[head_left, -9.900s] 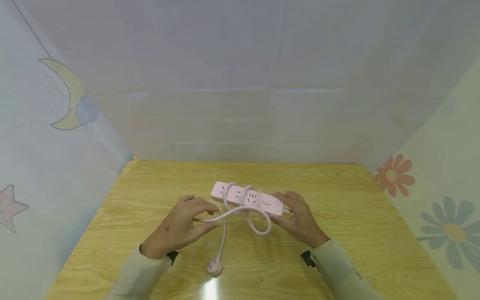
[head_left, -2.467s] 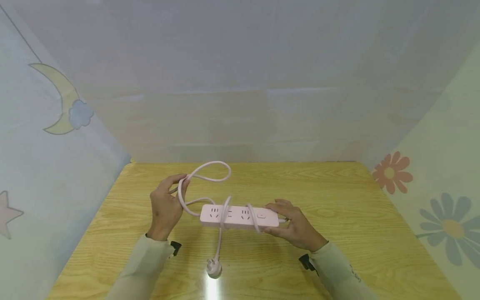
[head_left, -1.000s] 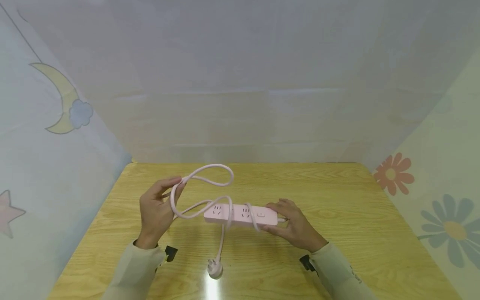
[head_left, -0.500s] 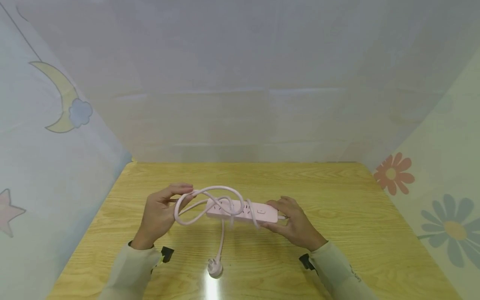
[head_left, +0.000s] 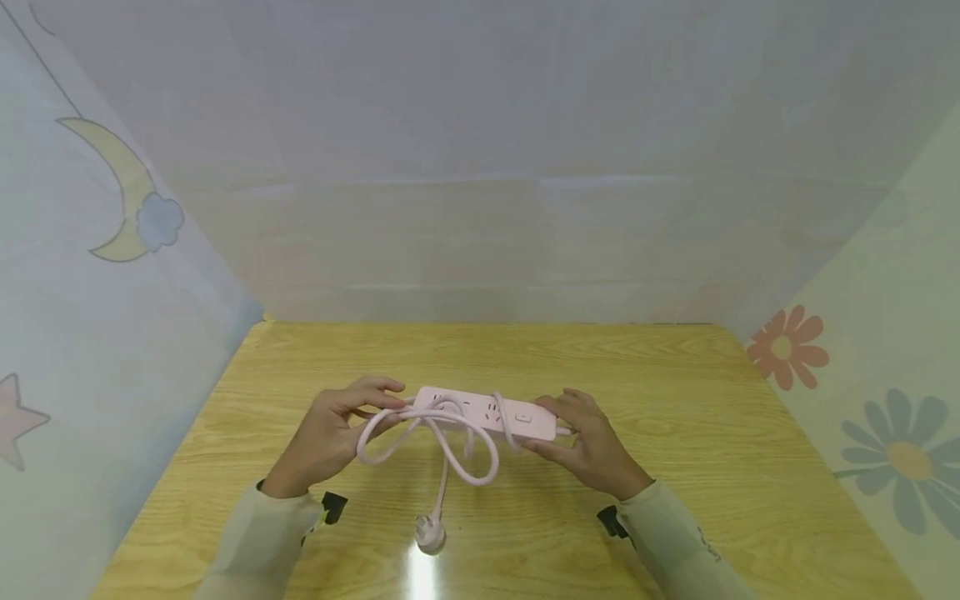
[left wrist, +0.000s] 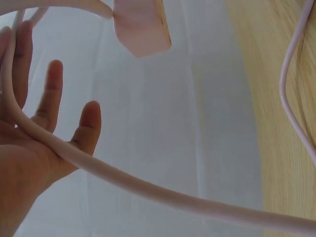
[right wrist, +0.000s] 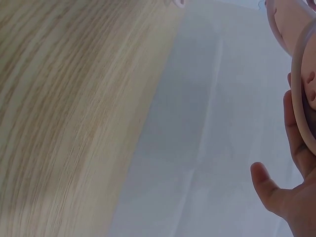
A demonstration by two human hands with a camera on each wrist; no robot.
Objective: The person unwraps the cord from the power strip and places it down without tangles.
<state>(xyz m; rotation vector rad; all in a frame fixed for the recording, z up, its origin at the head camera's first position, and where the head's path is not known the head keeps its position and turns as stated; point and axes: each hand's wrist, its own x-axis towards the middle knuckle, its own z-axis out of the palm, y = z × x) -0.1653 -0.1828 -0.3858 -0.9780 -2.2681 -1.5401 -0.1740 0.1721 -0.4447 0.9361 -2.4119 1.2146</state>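
Note:
A pale pink power strip (head_left: 480, 407) is held up above the table in the head view, sockets and switch showing. My right hand (head_left: 596, 447) grips its right end, thumb at the near side and fingers at the far side. One turn of the pink cord (head_left: 491, 467) crosses the strip near the switch; other cord lies over its left half. My left hand (head_left: 327, 437) pinches the cord by the strip's left end, with a loose loop hanging in front. The plug (head_left: 430, 534) dangles or rests low in the middle; I cannot tell which. In the left wrist view, cord (left wrist: 148, 191) runs across the palm.
A wood-grain table (head_left: 637, 358) lies below. Pale cloth walls (head_left: 480, 250) rise behind and at both sides, printed with a moon (head_left: 123, 192) and flowers (head_left: 782, 347). A bright reflection shows near the table's front.
Several turns crossed the strip about ten seconds ago; fewer do now. Over the last second my left hand moved right toward the strip, and the raised loop swung down in front of it.

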